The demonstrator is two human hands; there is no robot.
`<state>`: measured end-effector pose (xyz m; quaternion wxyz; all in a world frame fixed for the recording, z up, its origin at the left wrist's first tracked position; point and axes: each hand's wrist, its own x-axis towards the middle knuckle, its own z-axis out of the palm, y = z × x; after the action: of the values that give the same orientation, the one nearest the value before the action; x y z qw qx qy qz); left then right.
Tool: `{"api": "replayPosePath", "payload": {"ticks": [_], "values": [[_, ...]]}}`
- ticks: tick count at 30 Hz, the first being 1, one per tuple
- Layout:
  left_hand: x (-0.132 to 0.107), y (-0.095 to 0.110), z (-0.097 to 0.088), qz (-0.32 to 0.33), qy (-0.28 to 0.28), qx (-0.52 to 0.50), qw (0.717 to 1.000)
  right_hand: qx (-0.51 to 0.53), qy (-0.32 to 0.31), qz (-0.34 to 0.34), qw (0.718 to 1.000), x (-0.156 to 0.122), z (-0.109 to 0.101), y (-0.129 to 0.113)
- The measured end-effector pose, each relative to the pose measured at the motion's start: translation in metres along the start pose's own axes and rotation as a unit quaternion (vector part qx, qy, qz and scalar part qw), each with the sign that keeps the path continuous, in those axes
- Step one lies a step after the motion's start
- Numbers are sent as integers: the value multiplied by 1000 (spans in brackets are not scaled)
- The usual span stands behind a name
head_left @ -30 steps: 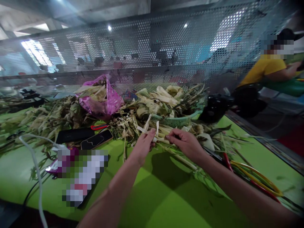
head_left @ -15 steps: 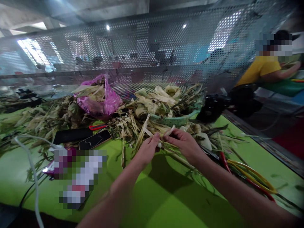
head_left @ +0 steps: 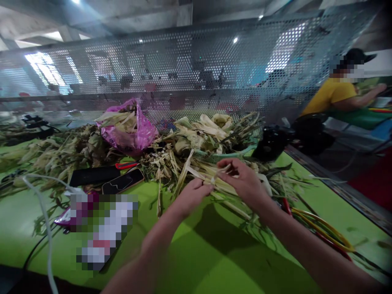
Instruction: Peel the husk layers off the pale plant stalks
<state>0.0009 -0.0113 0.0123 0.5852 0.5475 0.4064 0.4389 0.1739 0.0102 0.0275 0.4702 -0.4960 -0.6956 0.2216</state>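
— Around the work?
— Heaped husks along the mesh screen; pink bag and green basket behind; two phones and white cable at left.
— Any writing?
— Pixelated packet, unreadable.
— Hands?
— Left hand and right hand close together, both pinched shut on leaf strips, low over the green table, just before the basket.

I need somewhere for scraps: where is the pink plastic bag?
Head view, left of centre: the pink plastic bag sits on the husk pile before the perforated screen, left of the green basket.
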Motion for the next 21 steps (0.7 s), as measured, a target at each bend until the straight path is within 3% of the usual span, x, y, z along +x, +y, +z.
{"api": "replayPosePath", "payload": {"ticks": [3,5,9,13,21], "values": [[4,-5,1,82,-40,60,994,-137,13,-137,981,2,-8,-6],[6,-11,2,69,-45,99,992,-152,-40,-163,974,0,-9,-11],[6,-21,5,63,-66,148,985,-108,-112,-105,982,-6,-1,-14],[6,-21,6,62,-88,131,986,-80,-96,-65,990,-9,4,-10],[2,-20,14,33,-140,84,986,-66,-47,-66,995,-11,10,-4]]}}
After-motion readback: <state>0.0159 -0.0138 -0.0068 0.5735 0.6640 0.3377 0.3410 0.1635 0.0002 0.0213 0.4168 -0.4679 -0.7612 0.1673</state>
